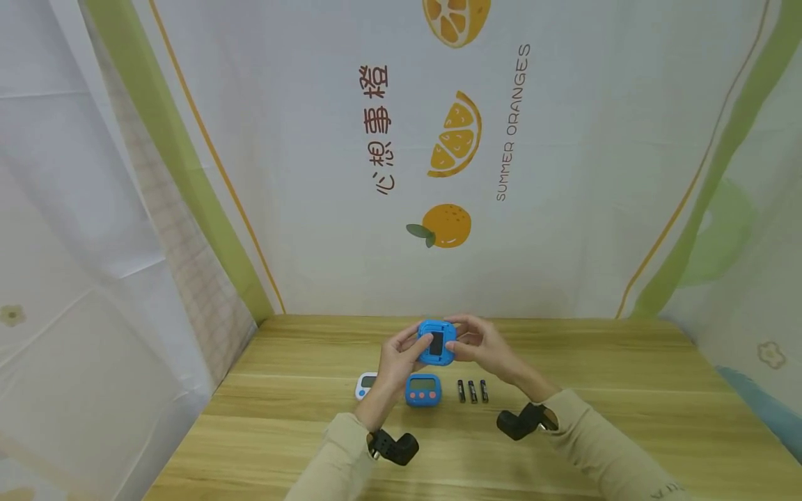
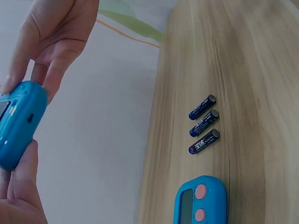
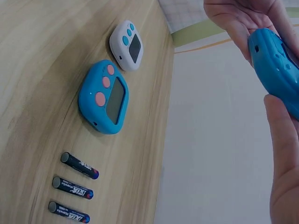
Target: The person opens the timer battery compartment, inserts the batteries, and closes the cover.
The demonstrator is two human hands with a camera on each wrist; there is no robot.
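Raised above the table, a blue digital timer (image 1: 436,356) is held between both hands, its back with a dark rectangular patch facing the head camera. My left hand (image 1: 397,360) grips one side, thumb lying over the back. On the opposite edge, my right hand (image 1: 487,349) pinches it between thumb and fingers. The right wrist view shows the rounded side of the held timer (image 3: 275,65) with a small slot. Below the hands, a second blue timer (image 1: 422,391) with pink buttons rests on the table, screen up.
A white timer (image 3: 126,45) with blue buttons lies beside the blue one, partly hidden by the left arm in the head view. Three dark batteries (image 2: 204,124) lie in a row on the wooden table (image 1: 282,403). A printed curtain (image 1: 313,209) hangs behind the table.
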